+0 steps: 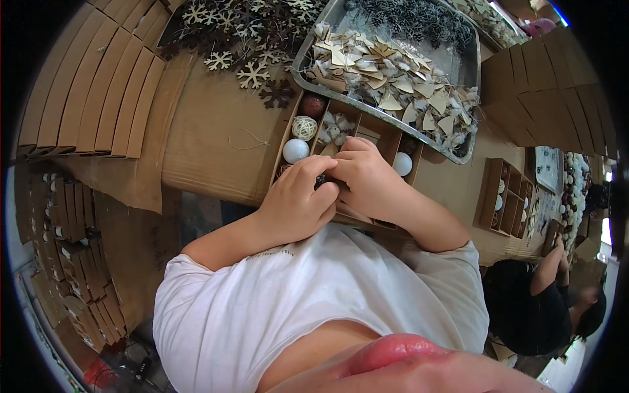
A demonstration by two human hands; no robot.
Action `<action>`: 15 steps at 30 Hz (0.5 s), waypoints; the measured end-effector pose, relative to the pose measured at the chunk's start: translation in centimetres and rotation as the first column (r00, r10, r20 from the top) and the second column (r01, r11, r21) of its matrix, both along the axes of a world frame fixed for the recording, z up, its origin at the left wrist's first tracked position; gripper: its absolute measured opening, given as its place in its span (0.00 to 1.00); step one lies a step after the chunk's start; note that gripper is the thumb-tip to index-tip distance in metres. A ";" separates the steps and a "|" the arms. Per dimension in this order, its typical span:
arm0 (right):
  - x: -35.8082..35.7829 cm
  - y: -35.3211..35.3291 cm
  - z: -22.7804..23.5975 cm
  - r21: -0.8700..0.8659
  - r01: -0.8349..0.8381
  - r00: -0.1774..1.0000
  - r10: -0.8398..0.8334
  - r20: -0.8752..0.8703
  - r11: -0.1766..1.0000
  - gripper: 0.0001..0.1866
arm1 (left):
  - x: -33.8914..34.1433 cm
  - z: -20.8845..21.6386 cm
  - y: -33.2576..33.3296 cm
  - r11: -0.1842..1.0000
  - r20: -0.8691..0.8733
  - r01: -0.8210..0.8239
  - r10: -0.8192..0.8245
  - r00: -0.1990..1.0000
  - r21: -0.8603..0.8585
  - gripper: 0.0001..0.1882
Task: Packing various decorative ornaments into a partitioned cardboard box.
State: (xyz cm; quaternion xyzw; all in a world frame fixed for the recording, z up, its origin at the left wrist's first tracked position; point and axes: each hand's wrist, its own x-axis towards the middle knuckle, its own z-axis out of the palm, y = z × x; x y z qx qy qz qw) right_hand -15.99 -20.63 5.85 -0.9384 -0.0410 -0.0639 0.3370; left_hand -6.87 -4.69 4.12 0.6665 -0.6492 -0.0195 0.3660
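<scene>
My left hand (298, 200) and my right hand (367, 175) meet over the near part of a divided cardboard box (385, 133). The left fingers pinch a small dark thing (320, 180), mostly covered by them. Right fingertips are closed against the left ones; what they grip is hidden. Down the box's left side lie a brown ball (312, 105), a woven cream ball (304, 128) and a white glittery ball (296, 151). Fluffy white-and-wood ornaments (335, 128) fill a middle compartment. Another white ball (402, 164) sits at the right, beside my right wrist.
Behind the box, a metal tray (386, 116) holds wooden cut-outs (393, 82) and dark pine cones (413, 29). Snowflakes (252, 74) pile at its left. Stacked cardboard boxes (92, 85) stand far left. At right are another divided box (504, 196) and a person in black (531, 304).
</scene>
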 end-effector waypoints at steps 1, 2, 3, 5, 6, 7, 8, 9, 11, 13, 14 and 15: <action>0.0 0.0 0.2 0.014 -0.013 1.000 0.013 0.028 1.000 0.11 | 0.0 -0.4 0.1 1.000 0.012 0.000 0.001 1.000 -0.021 0.15; 0.1 -0.1 0.6 0.027 -0.026 0.998 0.024 0.056 0.999 0.11 | 0.0 -0.6 0.0 0.999 0.023 0.001 0.000 1.000 -0.042 0.16; 0.2 -0.1 0.8 0.043 -0.042 0.996 0.038 0.085 0.998 0.11 | 0.0 -0.4 0.0 1.000 0.072 0.010 -0.009 0.997 -0.014 0.18; 0.2 -1.2 1.2 0.120 -0.028 0.998 0.022 0.051 0.992 0.11 | 0.1 0.3 -0.4 0.999 0.166 0.026 -0.033 0.985 0.044 0.21; 0.2 -2.0 1.2 0.161 -0.018 0.999 0.013 0.036 0.987 0.10 | 0.1 0.4 -0.5 0.995 0.185 0.034 -0.052 0.981 0.097 0.22; 0.3 -3.0 1.0 0.148 -0.044 0.998 0.036 0.056 0.988 0.10 | 0.0 0.6 -0.6 0.988 0.204 0.036 -0.066 0.977 0.147 0.23; 0.3 -3.7 1.6 0.191 -0.044 0.999 0.037 0.038 0.981 0.09 | 0.0 0.7 -0.6 0.980 0.222 0.035 -0.080 0.972 0.197 0.24; 0.0 -4.4 2.1 0.204 0.034 0.999 -0.036 0.002 0.978 0.10 | 0.1 0.9 -0.7 0.979 0.268 0.044 -0.097 0.959 0.197 0.24; -0.4 -5.1 2.4 0.220 0.182 0.981 -0.193 0.027 0.958 0.11 | 0.2 1.2 -0.7 0.970 0.173 0.074 -0.116 0.978 0.232 0.24; -1.0 -5.6 2.3 0.242 0.319 0.923 -0.359 0.142 0.916 0.09 | 0.3 1.1 -0.7 0.969 0.126 0.102 -0.133 0.983 0.227 0.23; -1.2 -5.8 2.2 0.211 0.339 0.911 -0.376 0.170 0.917 0.09 | 0.5 0.8 -0.5 0.972 0.131 0.111 -0.140 0.981 0.208 0.23; -1.5 -6.1 2.2 0.179 0.367 0.896 -0.399 0.195 0.913 0.09 | 0.6 0.6 -0.6 0.973 0.132 0.129 -0.156 0.979 0.190 0.22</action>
